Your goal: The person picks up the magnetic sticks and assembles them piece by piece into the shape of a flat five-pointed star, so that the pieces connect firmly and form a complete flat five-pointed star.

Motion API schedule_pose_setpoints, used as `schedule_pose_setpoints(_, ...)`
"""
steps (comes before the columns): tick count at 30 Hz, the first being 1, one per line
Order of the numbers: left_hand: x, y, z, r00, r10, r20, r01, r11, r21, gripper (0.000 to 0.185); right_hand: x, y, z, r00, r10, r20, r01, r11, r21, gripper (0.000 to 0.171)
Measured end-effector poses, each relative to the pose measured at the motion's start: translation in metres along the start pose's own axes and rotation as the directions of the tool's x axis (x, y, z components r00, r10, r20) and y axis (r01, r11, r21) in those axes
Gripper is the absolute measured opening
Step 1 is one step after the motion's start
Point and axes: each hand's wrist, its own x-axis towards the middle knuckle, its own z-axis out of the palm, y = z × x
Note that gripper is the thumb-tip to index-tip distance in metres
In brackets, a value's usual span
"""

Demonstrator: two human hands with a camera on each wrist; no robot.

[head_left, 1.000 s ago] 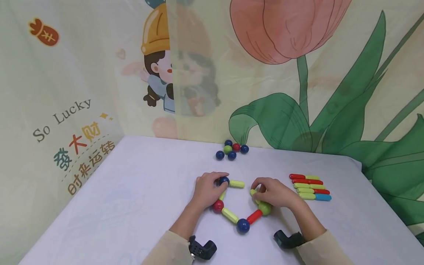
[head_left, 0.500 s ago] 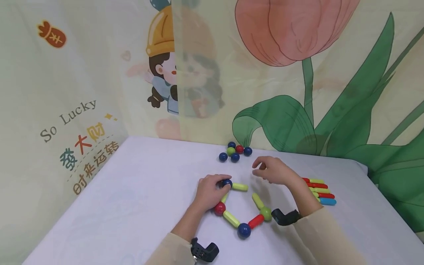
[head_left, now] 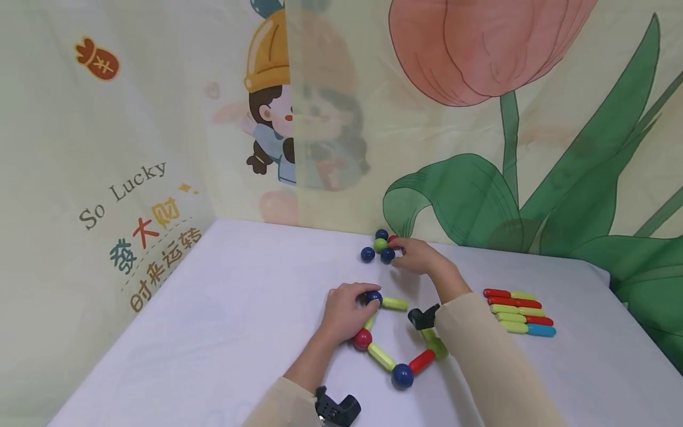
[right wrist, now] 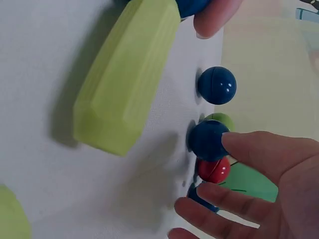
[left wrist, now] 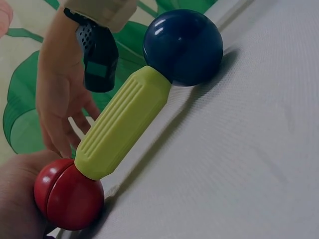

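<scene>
My left hand [head_left: 342,309] grips a blue ball [head_left: 373,297], thumb and fingers on either side of it. A yellow-green magnetic rod [head_left: 395,304] sticks out from that ball. The chain runs on through a red ball [head_left: 363,340], another rod [head_left: 382,357], a blue ball [head_left: 402,376] and a red rod [head_left: 423,362]. My right hand [head_left: 425,261] is over the loose balls at the back. In the right wrist view its fingers are spread, the thumb right at a blue ball [right wrist: 208,141], with a red ball [right wrist: 214,170] behind.
Several rods [head_left: 520,312] in red, yellow-green and blue lie in rows on the right of the white table [head_left: 213,332]. A green ball [head_left: 380,244] and another blue ball [head_left: 367,254] are beside my right fingers. A printed curtain [head_left: 341,118] hangs behind the table.
My right hand has let go of the yellow-green rod at the chain's right end and moved back to the loose balls. The left hand stays on its blue ball.
</scene>
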Motion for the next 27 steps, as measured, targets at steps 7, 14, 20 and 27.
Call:
schedule_pose_setpoints(7, 0.002, 0.003, -0.002, 1.000, 0.011, -0.011, -0.011, 1.000, 0.008, 0.031, 0.004, 0.001, 0.002, 0.990, 0.119, -0.070, -0.117, 0.993, 0.032, 0.044)
schedule_pose_setpoints(14, 0.002, 0.001, 0.000, 1.000, 0.006, -0.001, -0.006, 1.000, 0.012, 0.031, 0.005, 0.003, 0.014, 0.990, 0.129, -0.050, -0.126, 0.990, 0.063, 0.057)
schedule_pose_setpoints(20, 0.001, 0.001, 0.000, 1.000, 0.007, -0.011, -0.007, 1.000, 0.002, 0.032, 0.009, -0.002, 0.019, 0.993, 0.097, -0.070, -0.096, 0.995, 0.017, 0.047)
schedule_pose_setpoints(27, 0.000, 0.000, 0.001, 1.000, 0.006, -0.011, -0.006, 1.000, 0.003, 0.031, 0.013, -0.007, 0.023, 0.989, 0.125, -0.076, -0.124, 0.992, 0.023, 0.056)
